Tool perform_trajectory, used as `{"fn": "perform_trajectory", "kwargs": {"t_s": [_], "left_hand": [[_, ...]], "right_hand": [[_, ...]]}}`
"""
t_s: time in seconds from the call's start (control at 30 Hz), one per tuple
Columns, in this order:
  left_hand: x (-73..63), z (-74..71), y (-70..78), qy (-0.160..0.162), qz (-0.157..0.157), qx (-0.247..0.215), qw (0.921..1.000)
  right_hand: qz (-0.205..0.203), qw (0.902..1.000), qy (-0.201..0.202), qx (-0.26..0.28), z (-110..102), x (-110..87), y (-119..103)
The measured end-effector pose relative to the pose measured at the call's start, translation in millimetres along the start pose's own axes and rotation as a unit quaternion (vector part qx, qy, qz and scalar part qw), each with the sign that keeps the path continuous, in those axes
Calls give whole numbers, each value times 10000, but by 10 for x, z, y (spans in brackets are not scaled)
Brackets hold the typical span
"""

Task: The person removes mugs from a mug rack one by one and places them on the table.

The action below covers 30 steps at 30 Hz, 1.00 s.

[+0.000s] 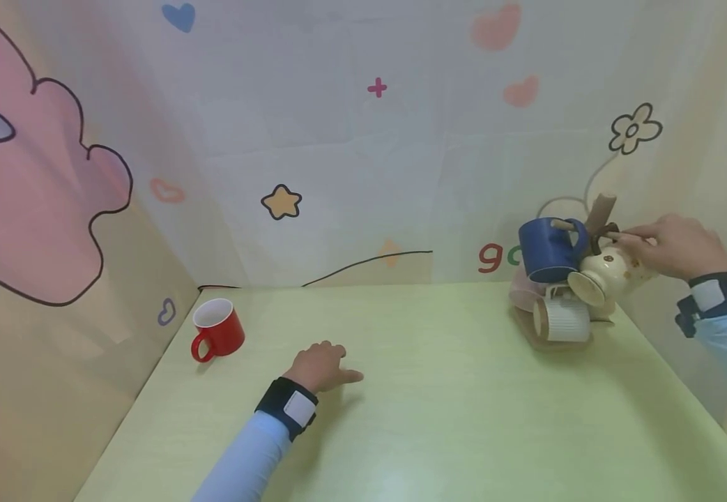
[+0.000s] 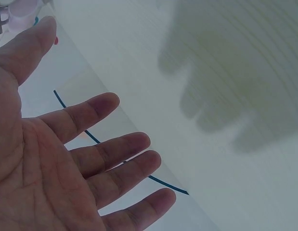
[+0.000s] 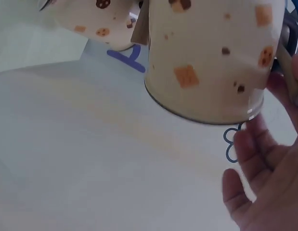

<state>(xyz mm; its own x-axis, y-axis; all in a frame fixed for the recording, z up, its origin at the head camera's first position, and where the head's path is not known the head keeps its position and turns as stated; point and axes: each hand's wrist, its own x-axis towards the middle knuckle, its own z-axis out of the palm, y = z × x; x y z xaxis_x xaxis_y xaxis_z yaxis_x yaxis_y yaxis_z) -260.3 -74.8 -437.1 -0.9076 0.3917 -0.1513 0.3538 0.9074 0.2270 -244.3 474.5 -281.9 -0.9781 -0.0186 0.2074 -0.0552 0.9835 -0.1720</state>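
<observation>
My right hand point(image 1: 683, 247) pinches the dark handle of a cream mug point(image 3: 211, 62) with a cookie print, beside a peg of the wooden mug tree point(image 1: 601, 208). The mug hangs tilted, mouth toward the left in the head view. Its handle is partly hidden by my fingers. Next to it a blue mug point(image 1: 546, 252) hangs on another peg. Lower down hang a white ribbed mug point(image 1: 569, 321) and a pink mug point(image 1: 524, 291). My left hand point(image 1: 318, 368) hovers over the table with fingers spread, holding nothing.
A red mug point(image 1: 229, 335) stands upright at the table's back left, handle toward the front. Behind the held mug, the right wrist view shows another cookie-print mug point(image 3: 93, 24). Printed curtains rise along the back and sides of the pale table point(image 1: 413, 418).
</observation>
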Motion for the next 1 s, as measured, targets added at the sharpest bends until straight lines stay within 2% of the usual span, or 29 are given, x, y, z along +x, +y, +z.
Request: {"fn": "perform_trajectory", "kwargs": {"t_s": [0.13, 0.33, 0.43, 0.6, 0.8, 1.0], "left_hand": [[-5, -11, 9, -6, 3, -18, 10000], [1, -17, 30, 12, 40, -24, 10000], [10, -19, 40, -5, 48, -16, 10000], [16, -13, 56, -41, 69, 22, 10000], [15, -13, 86, -52, 97, 2, 9999], [9, -11, 73, -60, 90, -17, 9999]], "right_hand": [[243, 9991, 230, 251, 79, -19, 11], [305, 9945, 336, 942, 164, -96, 29], [620, 9890, 456, 1263, 173, -170, 11], [1380, 9742, 461, 1726, 200, -311, 14], [1854, 9608, 54, 2059, 286, -452, 80], [1991, 9469, -638, 2444, 424, -491, 139]]}}
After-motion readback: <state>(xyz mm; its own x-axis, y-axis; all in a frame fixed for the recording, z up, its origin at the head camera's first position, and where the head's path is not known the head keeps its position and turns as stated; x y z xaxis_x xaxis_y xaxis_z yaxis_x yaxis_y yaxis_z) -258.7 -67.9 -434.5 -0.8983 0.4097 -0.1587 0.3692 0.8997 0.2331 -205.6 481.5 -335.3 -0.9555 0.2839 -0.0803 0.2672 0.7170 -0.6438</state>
